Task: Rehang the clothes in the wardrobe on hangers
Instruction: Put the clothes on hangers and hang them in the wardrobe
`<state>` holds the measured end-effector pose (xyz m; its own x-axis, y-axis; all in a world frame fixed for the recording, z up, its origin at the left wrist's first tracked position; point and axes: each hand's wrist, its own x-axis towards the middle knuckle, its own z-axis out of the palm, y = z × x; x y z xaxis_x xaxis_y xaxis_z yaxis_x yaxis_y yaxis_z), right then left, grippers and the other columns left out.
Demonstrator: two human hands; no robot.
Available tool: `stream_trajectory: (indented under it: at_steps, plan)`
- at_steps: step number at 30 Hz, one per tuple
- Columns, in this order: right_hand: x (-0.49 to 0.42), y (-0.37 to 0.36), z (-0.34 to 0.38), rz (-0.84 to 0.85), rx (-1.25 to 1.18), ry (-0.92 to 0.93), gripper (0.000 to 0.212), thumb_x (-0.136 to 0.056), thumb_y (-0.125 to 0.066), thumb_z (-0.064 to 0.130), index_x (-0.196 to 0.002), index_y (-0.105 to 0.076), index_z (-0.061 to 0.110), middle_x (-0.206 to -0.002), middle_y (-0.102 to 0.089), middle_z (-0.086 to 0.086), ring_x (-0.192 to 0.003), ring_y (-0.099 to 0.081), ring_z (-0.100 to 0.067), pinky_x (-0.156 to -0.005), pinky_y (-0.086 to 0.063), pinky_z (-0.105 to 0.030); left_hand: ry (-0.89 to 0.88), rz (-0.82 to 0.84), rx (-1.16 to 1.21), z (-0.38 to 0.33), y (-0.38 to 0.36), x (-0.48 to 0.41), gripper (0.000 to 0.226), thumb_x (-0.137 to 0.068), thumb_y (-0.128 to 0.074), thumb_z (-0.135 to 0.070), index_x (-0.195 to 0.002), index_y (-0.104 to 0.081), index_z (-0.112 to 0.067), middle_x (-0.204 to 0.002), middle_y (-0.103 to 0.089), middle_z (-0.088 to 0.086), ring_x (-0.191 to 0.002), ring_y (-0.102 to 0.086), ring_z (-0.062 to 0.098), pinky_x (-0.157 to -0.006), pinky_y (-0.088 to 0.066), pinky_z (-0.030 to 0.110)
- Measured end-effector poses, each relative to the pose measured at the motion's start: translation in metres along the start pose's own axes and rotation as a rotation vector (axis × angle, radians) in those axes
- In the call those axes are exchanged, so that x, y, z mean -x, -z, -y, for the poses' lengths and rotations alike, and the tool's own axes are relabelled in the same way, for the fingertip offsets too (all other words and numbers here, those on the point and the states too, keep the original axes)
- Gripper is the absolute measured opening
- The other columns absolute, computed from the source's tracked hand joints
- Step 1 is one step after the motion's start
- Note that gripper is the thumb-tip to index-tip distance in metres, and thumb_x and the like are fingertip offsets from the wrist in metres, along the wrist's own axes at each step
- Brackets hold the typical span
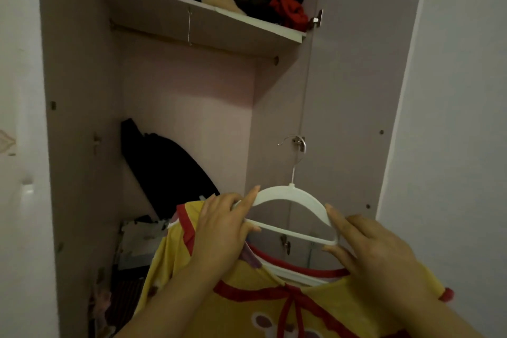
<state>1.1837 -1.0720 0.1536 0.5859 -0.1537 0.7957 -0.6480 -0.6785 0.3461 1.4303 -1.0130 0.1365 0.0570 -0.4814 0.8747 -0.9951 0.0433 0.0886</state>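
Observation:
A white plastic hanger (288,195) with a metal hook is held up in front of the open wardrobe. My left hand (222,230) grips its left end, fingers over the top and thumb on the lower bar. My right hand (375,250) pinches its right end between fingers and thumb. A yellow garment with red trim (247,296) drapes under both hands, its neckline just below the hanger. The hanging rail (192,41) under the shelf is bare.
The upper shelf (208,11) carries a heap of dark, beige and red clothes. A black garment (170,170) leans in the wardrobe's lower part above more clutter. The wardrobe door (356,90) stands open at right, beside a white wall.

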Motion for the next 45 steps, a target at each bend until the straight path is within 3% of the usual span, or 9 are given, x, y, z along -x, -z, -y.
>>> stream_trajectory:
  at_steps: [6, 12, 18, 24, 30, 33, 38, 41, 45]
  plan:
    - [-0.06, -0.078, -0.033, -0.046, -0.011, 0.008, 0.056, -0.068, -0.068, 0.03, -0.118, -0.065, 0.005, -0.081, -0.068, -0.005, -0.058, -0.061, -0.015, -0.045, -0.05, -0.024, 0.013, 0.034, 0.033, 0.057, -0.065, -0.068, 0.068, -0.068, -0.081, -0.021, -0.13, -0.055, -0.018, -0.089, -0.062, 0.004, -0.078, -0.055, 0.024, -0.073, -0.048, 0.037]
    - [-0.118, -0.162, -0.076, -0.077, -0.001, 0.024, 0.049, -0.068, -0.074, 0.03, -0.112, -0.069, 0.01, -0.084, -0.07, -0.004, -0.06, -0.064, -0.02, -0.035, -0.05, -0.029, 0.02, 0.016, -0.055, 0.11, -0.137, -0.131, 0.065, -0.079, -0.071, -0.027, -0.138, -0.044, -0.024, -0.103, -0.061, 0.001, -0.094, -0.054, 0.023, -0.087, -0.04, 0.033]
    - [-0.186, -0.235, -0.125, -0.117, -0.01, 0.042, 0.045, -0.074, -0.06, 0.035, -0.113, -0.068, 0.012, -0.084, -0.07, -0.003, -0.062, -0.065, -0.018, -0.034, -0.05, -0.028, 0.115, 0.009, -0.032, 0.15, -0.201, -0.208, 0.066, -0.087, -0.061, -0.031, -0.144, -0.03, -0.032, -0.118, -0.054, -0.003, -0.104, -0.047, 0.015, -0.093, -0.038, 0.029]
    - [-0.254, -0.286, -0.168, -0.134, -0.006, 0.04, 0.045, -0.069, -0.078, 0.031, -0.109, -0.069, 0.012, -0.081, -0.068, -0.002, -0.061, -0.063, -0.018, -0.034, -0.049, -0.029, 0.157, -0.065, -0.009, 0.181, -0.251, -0.281, 0.067, -0.087, -0.062, -0.03, -0.145, -0.03, -0.025, -0.128, -0.048, -0.003, -0.11, -0.047, 0.014, -0.093, -0.043, 0.03]
    - [-0.309, -0.336, -0.207, -0.124, 0.091, 0.03, 0.046, -0.066, -0.081, 0.033, -0.106, -0.071, 0.013, -0.078, -0.067, 0.0, -0.06, -0.063, -0.017, -0.031, -0.045, -0.027, 0.199, -0.031, 0.096, 0.206, -0.318, -0.343, 0.066, -0.093, -0.049, -0.04, -0.148, -0.015, -0.029, -0.154, -0.021, -0.004, -0.141, -0.017, 0.015, -0.113, -0.023, 0.033]
    - [-0.338, -0.364, -0.229, -0.027, 0.166, -0.015, 0.044, -0.076, -0.072, 0.04, -0.114, -0.067, 0.019, -0.084, -0.066, 0.003, -0.067, -0.062, -0.015, -0.038, -0.045, -0.025, 0.169, 0.003, 0.167, 0.221, -0.358, -0.373, 0.068, -0.093, -0.048, -0.042, -0.149, -0.01, -0.031, -0.156, -0.012, -0.007, -0.142, -0.01, 0.011, -0.113, -0.016, 0.027]
    - [-0.404, -0.41, -0.266, 0.022, 0.308, -0.028, 0.05, -0.096, -0.033, 0.051, -0.142, -0.033, 0.032, -0.118, -0.05, 0.009, -0.1, -0.051, -0.012, -0.063, -0.045, -0.023, 0.082, 0.025, 0.234, 0.25, -0.416, -0.427, 0.07, -0.092, -0.048, -0.047, -0.149, -0.01, -0.031, -0.157, -0.006, -0.01, -0.142, -0.01, 0.01, -0.113, -0.016, 0.024]
    - [-0.452, -0.434, -0.282, 0.066, 0.405, -0.043, 0.049, -0.096, -0.029, 0.052, -0.142, -0.027, 0.034, -0.12, -0.045, 0.011, -0.102, -0.049, -0.009, -0.063, -0.042, -0.021, 0.032, 0.023, 0.24, 0.271, -0.442, -0.465, 0.07, -0.092, -0.048, -0.045, -0.149, -0.011, -0.027, -0.156, -0.007, -0.01, -0.141, -0.011, 0.009, -0.113, -0.017, 0.023]
    - [-0.506, -0.464, -0.3, 0.091, 0.452, -0.091, 0.044, -0.096, -0.033, 0.051, -0.137, -0.034, 0.033, -0.117, -0.046, 0.009, -0.101, -0.05, -0.011, -0.067, -0.047, -0.024, 0.047, 0.029, 0.292, 0.301, -0.47, -0.512, 0.071, -0.093, -0.046, -0.047, -0.15, -0.01, -0.025, -0.156, -0.008, -0.007, -0.142, -0.01, 0.01, -0.112, -0.017, 0.023]
